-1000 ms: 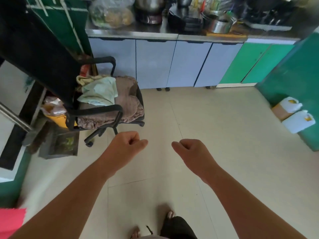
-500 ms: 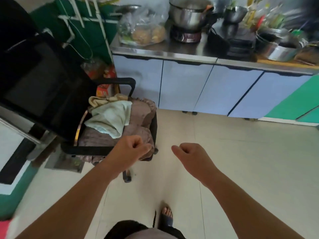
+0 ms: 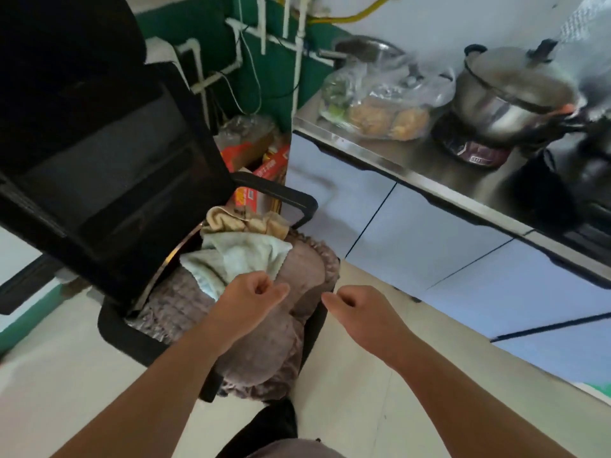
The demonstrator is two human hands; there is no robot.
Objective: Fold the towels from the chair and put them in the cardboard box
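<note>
Head | left hand point(image 3: 251, 299) curled, empty, contact with pale towel point(image 3: 244, 252) unclear | right hand point(image 3: 360, 312) curled, empty | tan towel point(image 3: 231, 223) half-hidden

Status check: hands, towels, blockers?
Left hand and right hand curled, empty. Towels heaped on chair. Box not in view. No visible blocker.

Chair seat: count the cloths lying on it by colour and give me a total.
Tan towel: 1
Pale green towel: 1
Brown-mauve ruffled cloth, possibly a seat cover: 1
Total: 3
</note>
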